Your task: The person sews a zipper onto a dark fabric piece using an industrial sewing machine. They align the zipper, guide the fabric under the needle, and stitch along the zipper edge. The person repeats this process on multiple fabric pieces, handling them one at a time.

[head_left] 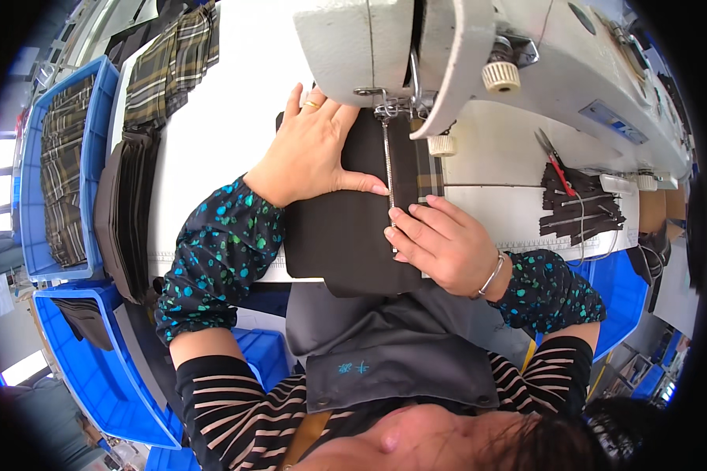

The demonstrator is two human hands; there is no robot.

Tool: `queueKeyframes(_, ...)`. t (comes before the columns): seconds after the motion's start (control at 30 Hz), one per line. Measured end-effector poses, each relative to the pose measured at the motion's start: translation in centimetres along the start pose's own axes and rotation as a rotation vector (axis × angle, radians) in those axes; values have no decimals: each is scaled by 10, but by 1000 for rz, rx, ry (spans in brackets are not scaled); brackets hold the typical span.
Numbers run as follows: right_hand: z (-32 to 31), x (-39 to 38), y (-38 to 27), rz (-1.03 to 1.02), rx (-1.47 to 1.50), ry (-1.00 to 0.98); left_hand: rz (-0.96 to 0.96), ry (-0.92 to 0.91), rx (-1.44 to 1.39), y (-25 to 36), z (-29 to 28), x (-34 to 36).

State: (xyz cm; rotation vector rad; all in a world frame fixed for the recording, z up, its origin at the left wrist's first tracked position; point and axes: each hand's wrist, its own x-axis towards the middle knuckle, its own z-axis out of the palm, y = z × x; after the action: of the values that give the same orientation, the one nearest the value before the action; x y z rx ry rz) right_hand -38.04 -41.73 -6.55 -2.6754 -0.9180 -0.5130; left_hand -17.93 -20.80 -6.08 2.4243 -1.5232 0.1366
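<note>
In the head view, your left hand (pixel 310 149) lies spread wide on the flat dark brown cloth (pixel 334 231), mid-frame. Your right hand (pixel 452 247) touches the thin silver metal zipper (pixel 386 157) on it, fingers close together; I cannot tell if they pinch. The big white metal sewing machine (pixel 558 78) fills the upper right.
</note>
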Motion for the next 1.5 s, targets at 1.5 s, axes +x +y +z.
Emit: queueKeyframes(1.5, -458, -316, 348, 1393, 94, 723, 30, 175, -150, 28, 14, -33)
